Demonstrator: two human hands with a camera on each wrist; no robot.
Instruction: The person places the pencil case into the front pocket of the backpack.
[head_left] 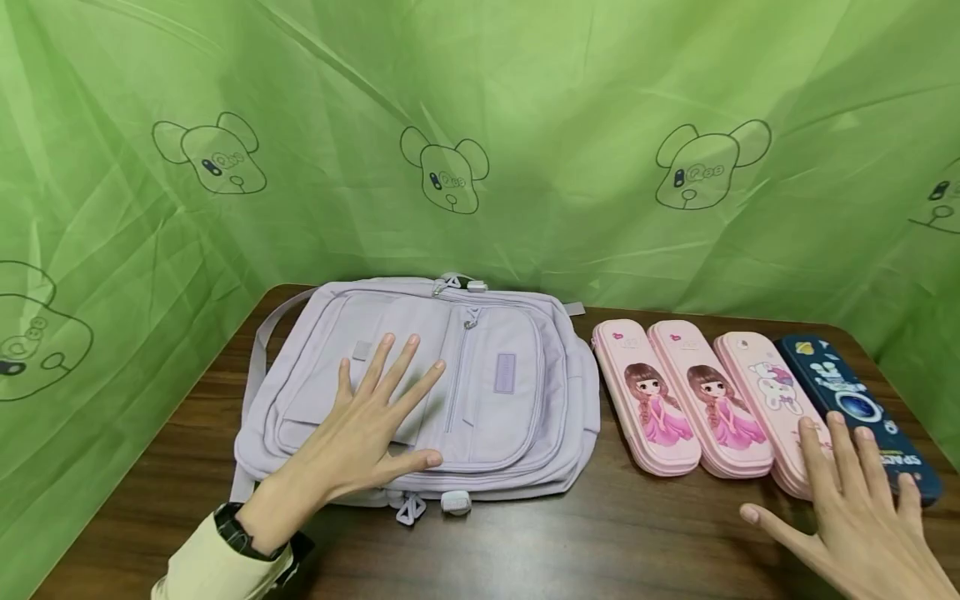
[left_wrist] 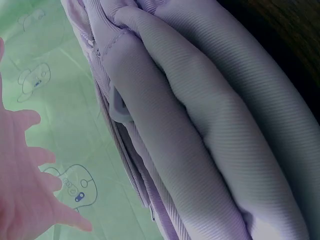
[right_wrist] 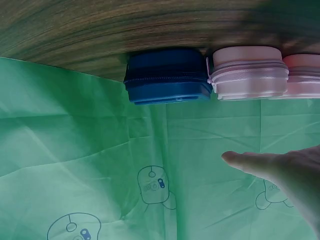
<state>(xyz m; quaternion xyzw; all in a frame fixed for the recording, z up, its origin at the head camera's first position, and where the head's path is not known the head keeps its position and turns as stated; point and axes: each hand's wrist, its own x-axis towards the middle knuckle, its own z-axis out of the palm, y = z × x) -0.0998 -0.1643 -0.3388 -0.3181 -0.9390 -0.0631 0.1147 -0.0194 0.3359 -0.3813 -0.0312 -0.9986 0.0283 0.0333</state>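
A pale lilac backpack lies flat on the table, its front pockets facing up. My left hand is spread over it with straight fingers; in the left wrist view a gap shows between the hand and the bag's side. At the right, my right hand spreads above the near ends of a pink rabbit pencil case and a dark blue space pencil case. The right wrist view shows that hand apart from the cases. Both hands hold nothing.
Two matching pink pencil cases with a doll print, one beside the other, lie between the backpack and the rabbit case. Green cloth with bear drawings hangs behind and around the dark wooden table.
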